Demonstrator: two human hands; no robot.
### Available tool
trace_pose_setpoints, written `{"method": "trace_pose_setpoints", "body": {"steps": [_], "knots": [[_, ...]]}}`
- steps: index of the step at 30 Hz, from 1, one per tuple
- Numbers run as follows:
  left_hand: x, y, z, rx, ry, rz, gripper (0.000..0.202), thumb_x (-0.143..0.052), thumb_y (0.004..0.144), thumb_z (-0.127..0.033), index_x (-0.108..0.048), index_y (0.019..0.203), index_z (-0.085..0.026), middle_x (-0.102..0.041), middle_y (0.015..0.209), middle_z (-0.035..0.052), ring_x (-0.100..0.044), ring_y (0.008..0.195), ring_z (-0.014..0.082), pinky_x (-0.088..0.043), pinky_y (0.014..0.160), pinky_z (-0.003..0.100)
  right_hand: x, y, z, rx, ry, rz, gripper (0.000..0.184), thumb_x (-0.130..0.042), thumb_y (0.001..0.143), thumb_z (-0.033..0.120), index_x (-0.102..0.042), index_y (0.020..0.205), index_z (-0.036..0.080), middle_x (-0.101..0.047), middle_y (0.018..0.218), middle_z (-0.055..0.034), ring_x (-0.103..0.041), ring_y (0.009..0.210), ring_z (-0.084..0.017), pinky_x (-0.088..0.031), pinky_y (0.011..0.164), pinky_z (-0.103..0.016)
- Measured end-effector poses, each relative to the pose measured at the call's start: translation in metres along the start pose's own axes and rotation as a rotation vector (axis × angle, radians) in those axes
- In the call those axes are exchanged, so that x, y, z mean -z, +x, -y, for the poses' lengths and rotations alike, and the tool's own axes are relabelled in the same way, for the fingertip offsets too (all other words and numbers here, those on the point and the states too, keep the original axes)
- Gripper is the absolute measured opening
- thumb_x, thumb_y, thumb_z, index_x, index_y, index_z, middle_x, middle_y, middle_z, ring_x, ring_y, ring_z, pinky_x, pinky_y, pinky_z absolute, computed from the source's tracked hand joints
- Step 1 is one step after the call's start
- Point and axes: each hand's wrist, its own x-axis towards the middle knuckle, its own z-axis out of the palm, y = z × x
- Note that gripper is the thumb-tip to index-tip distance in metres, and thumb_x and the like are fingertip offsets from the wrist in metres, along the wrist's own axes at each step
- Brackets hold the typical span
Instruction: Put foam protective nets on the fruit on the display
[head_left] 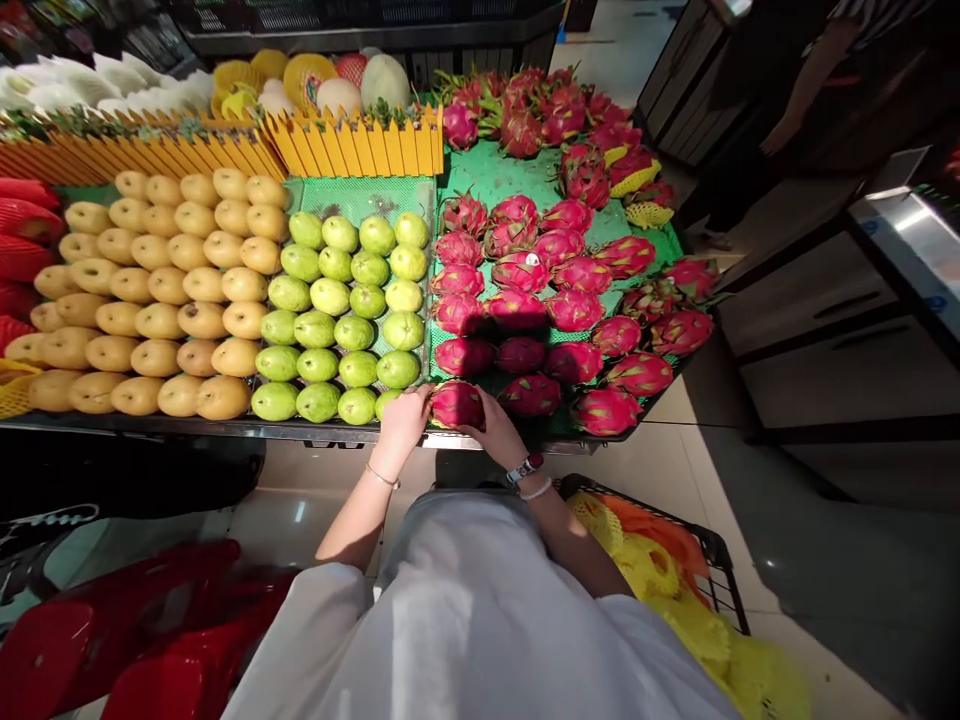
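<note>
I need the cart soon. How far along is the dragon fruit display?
Mostly laid: rows of dragon fruits cover the green mat. In hand: left hand and right hand hold a dragon fruit at the front edge. Left: bare mat near the back, and foam nets in the cart.

Two hands, left (pixel 403 420) and right (pixel 496 430), are on one dragon fruit (pixel 457 404) at the front edge. The green mangoes (pixel 335 317) lie in four columns, about twenty-three in all. The yellow mangoes (pixel 154 295) number roughly forty; the far-left ones are hard to separate. The dragon fruits (pixel 547 300) on the green mat (pixel 495 175) come to about forty, the back pile too crowded for an exact count. Two wristbands (pixel 529 478) sit on the right wrist, one bracelet (pixel 381 476) on the left.
</note>
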Motion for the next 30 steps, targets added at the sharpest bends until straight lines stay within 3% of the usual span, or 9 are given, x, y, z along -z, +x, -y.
{"method": "trace_pose_setpoints", "body": {"steps": [4, 7, 9, 12, 14, 16, 20, 24, 30], "knots": [[0.003, -0.006, -0.011, -0.240, 0.089, -0.079, 0.042, -0.046, 0.093, -0.031, -0.055, 0.134, -0.024, -0.057, 0.129, 0.0134, -0.051, 0.117, 0.0318, -0.040, 0.100, 0.045, 0.003, -0.039, -0.006, 0.072, -0.019, -0.187, 0.049, -0.053, 0.091, 0.041, -0.049, 0.137, 0.024, -0.049, 0.140, -0.0092, -0.042, 0.132, -0.025, -0.033, 0.115, -0.046], [-0.009, -0.001, -0.004, -0.375, 0.102, -0.022, 0.038, -0.049, 0.093, -0.034, -0.061, 0.127, -0.025, -0.061, 0.123, 0.0113, -0.051, 0.114, 0.0309, -0.037, 0.102, 0.049, 0.019, -0.085, -0.037, -0.010, -0.081, -0.383, 0.027, -0.047, 0.092, 0.039, -0.067, 0.104, 0.025, -0.065, 0.106, -0.0080, -0.057, 0.107, -0.024, -0.044, 0.101, -0.044], [-0.019, 0.003, 0.004, -0.399, 0.087, -0.035, 0.037, -0.048, 0.093, -0.036, -0.062, 0.125, -0.024, -0.063, 0.121, 0.0108, -0.052, 0.112, 0.0299, -0.036, 0.104, 0.051, 0.038, -0.119, -0.068, -0.150, -0.148, -0.524, 0.029, -0.043, 0.091, 0.041, -0.066, 0.087, 0.023, -0.063, 0.087, -0.0081, -0.058, 0.093, -0.025, -0.046, 0.093, -0.047], [-0.025, 0.004, 0.008, -0.410, 0.052, -0.107, 0.040, -0.045, 0.094, -0.038, -0.058, 0.130, -0.023, -0.061, 0.124, 0.0109, -0.049, 0.121, 0.0303, -0.029, 0.111, 0.055, 0.072, -0.170, -0.110, -0.372, -0.250, -0.744, 0.037, -0.035, 0.092, 0.045, -0.060, 0.089, 0.019, -0.058, 0.093, -0.0121, -0.052, 0.101, -0.030, -0.037, 0.097, -0.059], [-0.025, 0.001, 0.005, -0.409, 0.007, -0.160, 0.042, -0.044, 0.095, -0.037, -0.054, 0.134, -0.023, -0.056, 0.130, 0.0116, -0.044, 0.128, 0.0299, -0.025, 0.114, 0.055, 0.090, -0.198, -0.129, -0.473, -0.280, -0.790, 0.038, -0.039, 0.090, 0.051, -0.058, 0.092, 0.018, -0.057, 0.099, -0.0136, -0.050, 0.106, -0.031, -0.033, 0.100, -0.060], [-0.023, -0.002, 0.003, -0.423, -0.048, -0.211, 0.042, -0.043, 0.096, -0.033, -0.051, 0.136, -0.023, -0.052, 0.135, 0.0123, -0.042, 0.132, 0.0290, -0.024, 0.116, 0.054, 0.099, -0.217, -0.139, -0.513, -0.266, -0.741, 0.038, -0.053, 0.082, 0.057, -0.059, 0.090, 0.020, -0.059, 0.100, -0.0128, -0.052, 0.103, -0.031, -0.037, 0.099, -0.053], [-0.025, -0.006, 0.002, -0.523, -0.146, -0.300, 0.036, -0.046, 0.094, -0.024, -0.054, 0.129, -0.021, -0.055, 0.128, 0.0130, -0.045, 0.129, 0.0290, -0.029, 0.113, 0.055, 0.090, -0.231, -0.139, -0.541, -0.241, -0.684, 0.043, -0.078, 0.053, 0.045, -0.061, 0.087, 0.025, -0.061, 0.099, -0.0133, -0.056, 0.102, -0.037, -0.043, 0.091, -0.052], [-0.033, -0.012, -0.004, -0.626, -0.359, -0.408, 0.033, -0.049, 0.089, -0.017, -0.059, 0.120, -0.027, -0.060, 0.118, 0.0088, -0.054, 0.119, 0.0280, -0.040, 0.106, 0.056, 0.065, -0.236, -0.131, -0.533, -0.248, -0.756, 0.055, -0.077, 0.041, 0.028, -0.061, 0.094, 0.032, -0.059, 0.098, -0.0098, -0.060, 0.103, -0.042, -0.043, 0.086, -0.061], [-0.068, -0.037, -0.031, -0.664, -0.610, -0.177, 0.039, -0.050, 0.087, -0.022, -0.060, 0.114, -0.049, -0.066, 0.106, 0.0010, -0.063, 0.102, 0.0284, -0.052, 0.092, 0.057, 0.043, -0.244, -0.126, -0.513, -0.137, -0.834, 0.054, -0.063, 0.045, 0.026, -0.063, 0.098, 0.036, -0.063, 0.094, -0.0074, -0.063, 0.103, -0.044, -0.034, 0.102, -0.066]]}}
